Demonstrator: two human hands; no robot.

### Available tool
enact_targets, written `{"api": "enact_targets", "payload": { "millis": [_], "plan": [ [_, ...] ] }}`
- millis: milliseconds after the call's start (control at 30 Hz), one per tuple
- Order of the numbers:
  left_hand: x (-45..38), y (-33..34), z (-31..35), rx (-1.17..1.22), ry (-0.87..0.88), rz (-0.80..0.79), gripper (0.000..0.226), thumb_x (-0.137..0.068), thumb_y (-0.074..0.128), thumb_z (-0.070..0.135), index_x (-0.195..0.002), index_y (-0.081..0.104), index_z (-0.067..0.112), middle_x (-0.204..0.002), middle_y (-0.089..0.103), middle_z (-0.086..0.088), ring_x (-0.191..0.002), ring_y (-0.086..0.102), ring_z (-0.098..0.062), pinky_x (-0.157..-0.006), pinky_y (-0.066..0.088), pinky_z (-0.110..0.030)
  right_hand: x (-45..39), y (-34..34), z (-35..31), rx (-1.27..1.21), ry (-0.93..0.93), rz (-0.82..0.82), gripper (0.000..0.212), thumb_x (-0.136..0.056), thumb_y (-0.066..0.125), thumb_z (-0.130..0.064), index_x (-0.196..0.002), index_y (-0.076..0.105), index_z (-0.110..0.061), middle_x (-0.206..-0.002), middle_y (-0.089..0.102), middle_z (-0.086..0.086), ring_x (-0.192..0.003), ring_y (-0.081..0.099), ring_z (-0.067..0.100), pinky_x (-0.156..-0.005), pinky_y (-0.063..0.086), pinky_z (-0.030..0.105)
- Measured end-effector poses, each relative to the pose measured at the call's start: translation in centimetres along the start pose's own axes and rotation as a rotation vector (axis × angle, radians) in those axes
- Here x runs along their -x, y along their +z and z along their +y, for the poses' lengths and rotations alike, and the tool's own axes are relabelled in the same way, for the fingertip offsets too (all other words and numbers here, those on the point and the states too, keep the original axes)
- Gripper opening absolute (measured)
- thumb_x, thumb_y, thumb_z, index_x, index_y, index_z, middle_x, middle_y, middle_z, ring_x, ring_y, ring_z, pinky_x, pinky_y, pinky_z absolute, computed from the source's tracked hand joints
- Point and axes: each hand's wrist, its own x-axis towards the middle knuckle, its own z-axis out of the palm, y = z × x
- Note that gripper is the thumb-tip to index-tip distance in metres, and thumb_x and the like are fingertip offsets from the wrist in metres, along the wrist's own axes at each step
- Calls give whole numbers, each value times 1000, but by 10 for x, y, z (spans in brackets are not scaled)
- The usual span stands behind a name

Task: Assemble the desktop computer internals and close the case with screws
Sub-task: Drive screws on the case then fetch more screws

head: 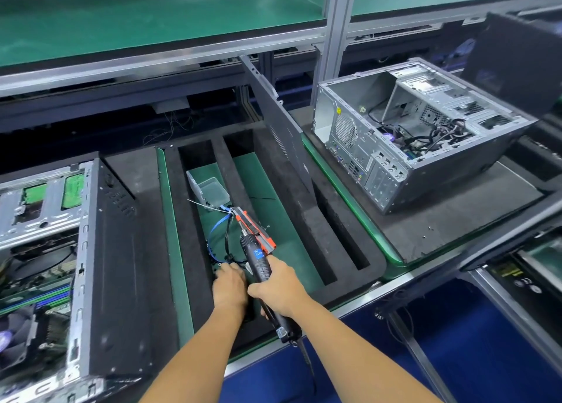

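Note:
My right hand (278, 290) grips a black electric screwdriver (257, 258), its bit pointing away over the green slot of the foam tray (182, 220). My left hand (229, 287) reaches down into that slot among blue and black cables (223, 235); what its fingertips hold is hidden. An orange utility knife (255, 228) lies just behind the screwdriver. An open grey computer case (410, 135) lies on its side at the right, cables showing inside. A dark side panel (282, 120) leans upright between tray and case.
Another open case (60, 250) with motherboard and fan lies at the left edge. A clear plastic box (209, 190) sits at the slot's far end. Small screws (427, 232) lie on the black mat near the right case. A metal frame post (334, 22) rises behind.

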Motion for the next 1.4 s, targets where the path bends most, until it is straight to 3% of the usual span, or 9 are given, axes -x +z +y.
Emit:
{"api": "enact_targets", "payload": {
  "millis": [467, 633, 867, 1000, 1033, 1133, 1200, 1333, 1400],
  "plan": [
    [3, -6, 0, 214, 24, -93, 28, -98, 40, 9, -123, 47, 0, -123, 51, -17, -114, 56, -32, -91, 48, -38, 1, 0, -1, -23, 9, 6, 31, -69, 68, -10, -95, 51, -12, -79, 59, 6, -36, 53, 13, -40, 45, 22],
    [5, -6, 0, 270, 40, -149, 29, -97, 42, 12, -124, 50, 2, -123, 53, -17, -112, 57, -32, -92, 48, -38, 1, 0, -1, -1, 2, 20, 29, -69, 69, -13, -91, 52, -16, -80, 59, 5, -48, 56, 19, -47, 50, 27],
    [21, -11, 4, 717, 31, -238, 22, -85, 45, 11, -101, 59, 4, -93, 69, -17, -88, 67, -33, -81, 55, -44, 3, -2, -4, -11, -4, 19, 27, -74, 68, -11, -95, 51, -11, -81, 59, 11, -51, 54, 24, -52, 52, 33],
    [21, -10, 7, 982, -50, -348, 18, -92, 43, 1, -91, 59, 8, -75, 62, -10, -64, 58, -23, -60, 51, -21, 4, -1, -5, 12, -14, 32, 23, -76, 69, -11, -90, 50, -14, -81, 58, 12, -57, 54, 27, -56, 52, 35],
    [19, -9, 8, 1018, -69, -355, 18, -92, 43, 0, -89, 60, 8, -74, 61, -12, -64, 58, -22, -60, 51, -24, 4, -1, -5, 12, -15, 34, 23, -76, 68, -11, -91, 51, -12, -81, 58, 13, -58, 54, 28, -56, 51, 35],
    [17, -8, 9, 915, -48, -380, 18, -83, 46, 4, -85, 63, -1, -89, 66, -28, -77, 60, -29, -78, 52, -39, 4, 0, -5, 8, -30, 40, 21, -78, 67, -9, -86, 48, -11, -77, 56, 14, -60, 52, 28, -58, 51, 39],
    [16, -11, 7, 669, 55, -381, 16, -83, 47, 9, -74, 60, 11, -97, 70, -20, -87, 65, -30, -85, 53, -37, 4, 0, -5, 4, -27, 39, 21, -78, 66, -8, -85, 47, -10, -75, 55, 14, -57, 52, 28, -55, 51, 38],
    [10, -16, -2, 101, 223, -224, 29, -91, 43, 9, -114, 61, 10, -118, 64, -12, -110, 61, -32, -87, 48, -36, 5, -2, -7, -56, -2, 7, 23, -77, 65, -4, -88, 46, -10, -73, 55, 14, -41, 54, 26, -41, 46, 28],
    [5, -25, -8, -127, 246, -87, 29, -93, 44, 6, -117, 60, 9, -119, 63, -11, -110, 61, -31, -86, 49, -37, 6, -2, -7, -65, 2, -4, 24, -77, 66, -4, -88, 48, -14, -73, 57, 12, -40, 55, 23, -40, 46, 26]
  ]
}}
